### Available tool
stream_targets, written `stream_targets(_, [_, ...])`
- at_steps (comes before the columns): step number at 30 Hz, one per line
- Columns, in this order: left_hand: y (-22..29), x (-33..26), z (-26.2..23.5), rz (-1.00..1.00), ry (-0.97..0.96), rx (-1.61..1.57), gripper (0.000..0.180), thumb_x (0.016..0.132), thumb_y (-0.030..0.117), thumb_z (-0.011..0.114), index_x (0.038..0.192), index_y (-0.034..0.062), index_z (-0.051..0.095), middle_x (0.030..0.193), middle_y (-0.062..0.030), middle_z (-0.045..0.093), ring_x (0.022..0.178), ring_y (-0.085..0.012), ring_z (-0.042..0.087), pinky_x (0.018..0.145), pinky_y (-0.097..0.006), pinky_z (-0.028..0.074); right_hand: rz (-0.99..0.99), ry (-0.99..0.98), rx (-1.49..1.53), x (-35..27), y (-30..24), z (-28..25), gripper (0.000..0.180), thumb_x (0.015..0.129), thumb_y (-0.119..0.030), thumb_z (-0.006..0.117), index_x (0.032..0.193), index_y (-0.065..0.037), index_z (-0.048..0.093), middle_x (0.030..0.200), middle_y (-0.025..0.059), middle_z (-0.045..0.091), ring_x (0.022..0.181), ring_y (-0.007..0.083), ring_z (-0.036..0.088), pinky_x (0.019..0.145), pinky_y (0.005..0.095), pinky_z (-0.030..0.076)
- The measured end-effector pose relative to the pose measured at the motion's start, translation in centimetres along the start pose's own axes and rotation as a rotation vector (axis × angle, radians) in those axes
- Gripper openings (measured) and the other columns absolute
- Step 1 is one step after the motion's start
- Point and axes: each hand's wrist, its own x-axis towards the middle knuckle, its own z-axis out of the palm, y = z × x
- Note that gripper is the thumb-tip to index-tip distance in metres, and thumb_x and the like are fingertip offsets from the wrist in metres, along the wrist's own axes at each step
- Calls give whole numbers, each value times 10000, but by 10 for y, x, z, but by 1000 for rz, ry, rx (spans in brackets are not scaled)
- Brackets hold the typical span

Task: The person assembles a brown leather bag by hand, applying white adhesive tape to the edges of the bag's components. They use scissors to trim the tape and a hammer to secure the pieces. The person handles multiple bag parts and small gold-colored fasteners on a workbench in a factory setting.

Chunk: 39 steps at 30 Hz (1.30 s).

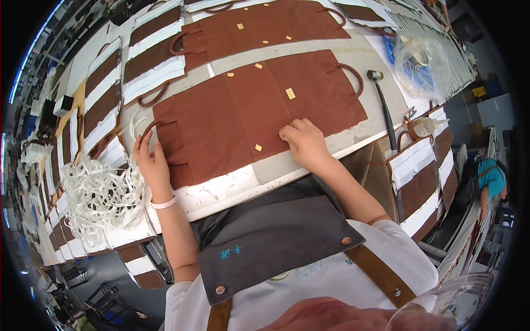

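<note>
A reddish-brown bag panel (215,121) lies flat in front of me, with a looped handle at each end. Small yellow squares (258,148) and one larger yellow rectangle (290,94) sit on it. My right hand (305,144) is at the panel's near edge, right of the middle. Its fingers are closed, tips down on the material; whatever they pinch is hidden. At the panel's left end is my left hand (152,165), its fingers apart, fingertips by the left handle (150,128). A similar brown panel (265,25) lies just beyond.
A black-handled hammer (383,105) lies at the right near the table edge. White strips (105,196) are heaped at the left. Clear plastic bags (419,71) and a small bottle (424,128) stand right. Brown-and-white pieces (154,52) overlap at the far left. Another person (490,176) is at the right.
</note>
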Motion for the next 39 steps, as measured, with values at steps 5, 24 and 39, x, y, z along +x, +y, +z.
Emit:
stream_targets(5, [-8, 1, 0, 1, 0, 0, 304, 970, 162, 613, 1265, 139, 681, 1444, -161, 455, 1267, -273, 521, 858, -309, 521, 66, 4, 168, 0, -3, -6, 60, 844, -46, 681, 880, -88, 704, 886, 32, 658, 836, 255, 594, 747, 371, 503])
stream_targets(24, [192, -53, 85, -240, -1214, -887, 370, 959, 111, 647, 1310, 1, 602, 1102, -50, 694, 981, -100, 632, 859, -259, 513, 527, 82, 1375, -9, 5, -30, 94, 922, -29, 683, 1004, -11, 723, 894, 34, 697, 849, 107, 641, 769, 255, 513])
stream_targets(39, [174, -49, 77, -335, -1136, -884, 171, 970, 128, 633, 1087, 9, 668, 931, -26, 681, 823, -74, 627, 765, -224, 534, 454, -63, 1146, 3, -24, -32, 277, 930, 68, 586, 1199, 7, 561, 1040, 54, 644, 975, 110, 618, 899, 262, 500])
